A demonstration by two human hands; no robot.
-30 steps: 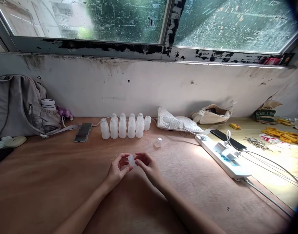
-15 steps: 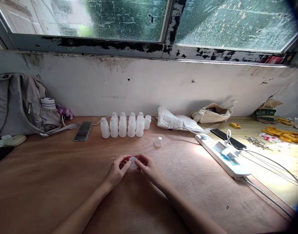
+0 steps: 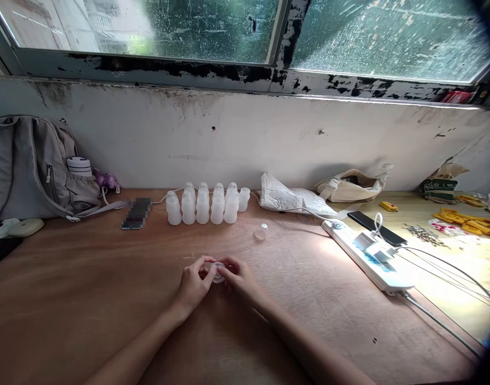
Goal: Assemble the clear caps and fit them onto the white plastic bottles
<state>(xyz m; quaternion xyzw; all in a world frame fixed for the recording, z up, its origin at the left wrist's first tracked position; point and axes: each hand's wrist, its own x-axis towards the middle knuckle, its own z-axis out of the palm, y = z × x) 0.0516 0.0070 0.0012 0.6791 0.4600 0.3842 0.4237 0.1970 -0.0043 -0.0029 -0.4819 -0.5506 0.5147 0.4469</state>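
Note:
Both hands meet at the middle of the wooden table. My left hand (image 3: 194, 283) grips the left side of a small round clear plastic piece (image 3: 218, 274), thumb on top of it. On its right side my right hand (image 3: 240, 278) holds the same piece, also with the thumb over it. The undersides of the fingers are hidden. Beyond the hands stand several frosted white bottles (image 3: 202, 206) close together, with an open-topped white cup (image 3: 243, 199) at their right end. A small clear cap (image 3: 261, 232) lies to the right, beyond my right hand.
A power strip (image 3: 368, 256) with plugs and cables crosses the right side, beside a black phone (image 3: 376, 228). Behind are a white padded packet (image 3: 288, 197) and a beige bag (image 3: 351, 186). A grey backpack (image 3: 28, 166) and another phone (image 3: 136, 214) are at the left.
My thumbs have moved closer together over the clear piece, which shows slightly lower in the view. The whole view has shifted a little.

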